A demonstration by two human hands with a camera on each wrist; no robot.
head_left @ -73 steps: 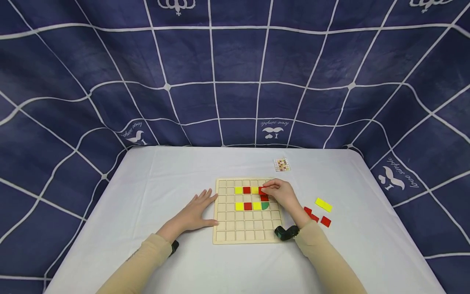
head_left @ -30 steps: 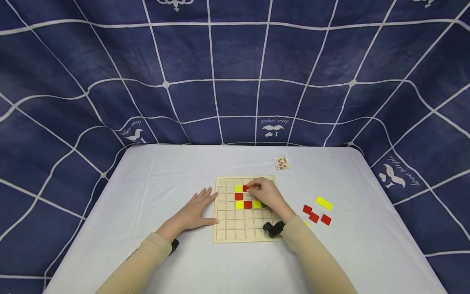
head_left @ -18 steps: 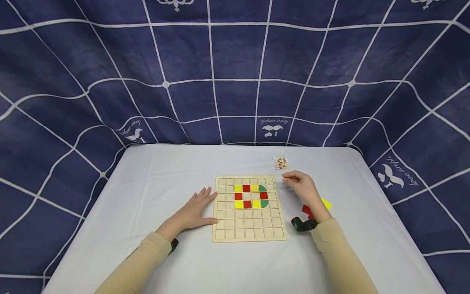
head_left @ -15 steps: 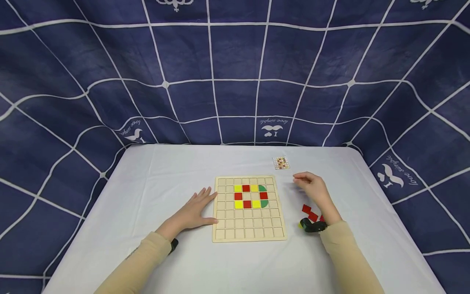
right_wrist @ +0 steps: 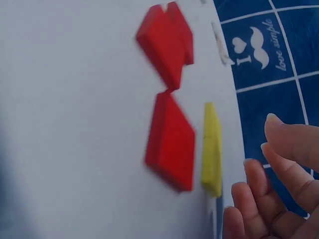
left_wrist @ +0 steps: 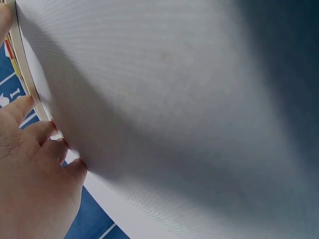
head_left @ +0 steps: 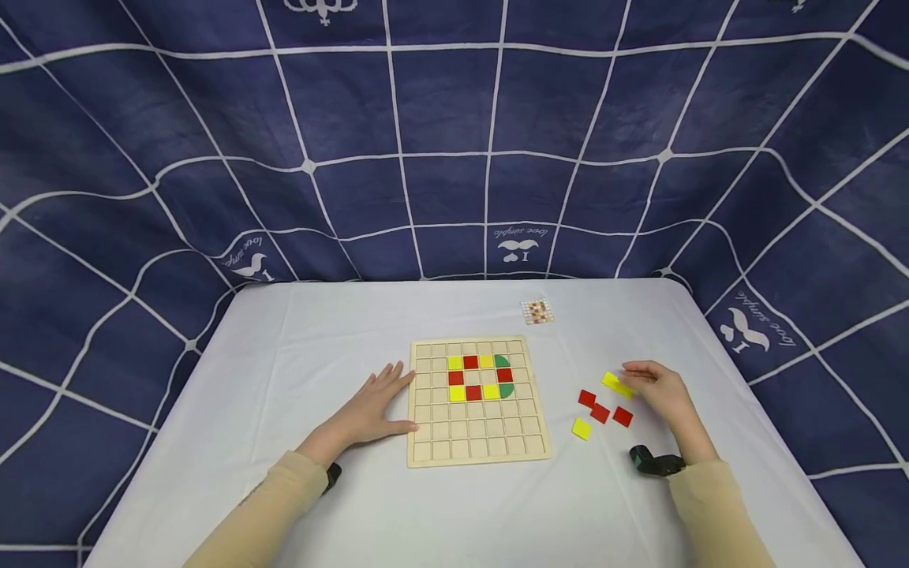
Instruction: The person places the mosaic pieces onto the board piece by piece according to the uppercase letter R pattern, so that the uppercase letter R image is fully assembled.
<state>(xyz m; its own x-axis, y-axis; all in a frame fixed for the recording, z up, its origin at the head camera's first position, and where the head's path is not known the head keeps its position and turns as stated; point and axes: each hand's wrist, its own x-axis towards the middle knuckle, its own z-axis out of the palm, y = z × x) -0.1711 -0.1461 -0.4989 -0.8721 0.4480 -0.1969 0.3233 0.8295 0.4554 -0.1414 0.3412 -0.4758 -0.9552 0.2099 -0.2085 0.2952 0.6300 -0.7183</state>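
Observation:
My left hand [head_left: 372, 406] lies with fingers spread on the table, thumb and fingertips at the left edge of the wooden grid board [head_left: 476, 451]. In the left wrist view, the fingertips [left_wrist: 27, 102] are right at the board's side. On the board, yellow tiles [head_left: 454, 363], red tiles [head_left: 471, 362] and two green rounded tiles [head_left: 506, 390] form a ring around bare squares. My right hand [head_left: 660, 388] hovers with bent, relaxed fingers close to the yellow tiles [head_left: 616, 383] at the right. In the right wrist view, a gap shows between its thumb and fingers, with nothing held.
Right of the board lie loose red tiles [head_left: 600, 413] and a single yellow tile [head_left: 581, 429]. A small pattern card [head_left: 537, 311] lies behind the board. A blue checked curtain [head_left: 454, 189] surrounds the back of the white table [head_left: 341, 331].
A red tile, earlier pinched in my right hand, now fills the ring's left side. My right hand has moved from the board rightward to the loose yellow tiles. The left hand stays at the board's edge.

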